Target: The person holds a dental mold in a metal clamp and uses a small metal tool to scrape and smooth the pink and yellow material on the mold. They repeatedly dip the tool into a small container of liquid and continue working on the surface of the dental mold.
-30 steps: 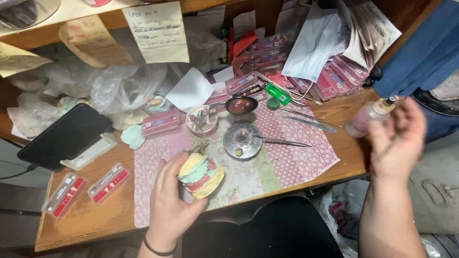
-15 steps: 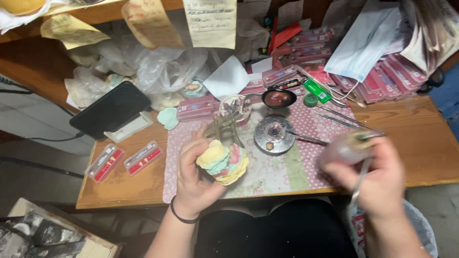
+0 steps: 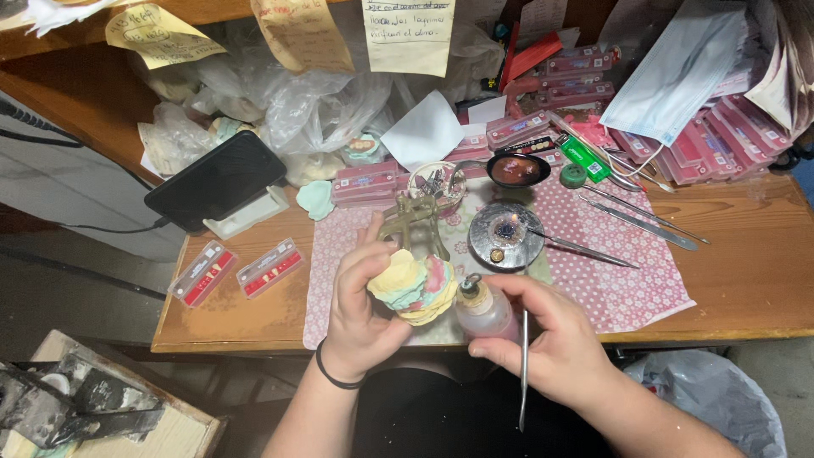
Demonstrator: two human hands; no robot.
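Dental casts [image 3: 414, 287], stacked yellow, green and pink on a brass-coloured articulator frame [image 3: 413, 222], sit cupped in the left hand [image 3: 360, 309] over the near edge of the bench [image 3: 746, 288]. Right beside them, almost touching, the right hand [image 3: 555, 339] grips a small squeeze bottle of pink liquid [image 3: 482, 312] with its nozzle tipped toward the casts, and a thin metal instrument [image 3: 524, 365] hangs between its fingers. No liquid shows on the casts yet, so I'd judge the wetting barely begun. On the patterned mat [image 3: 627, 271], mid-bench, a round metal dish [image 3: 506, 237] and more metal tools [image 3: 632, 219] lie waiting.
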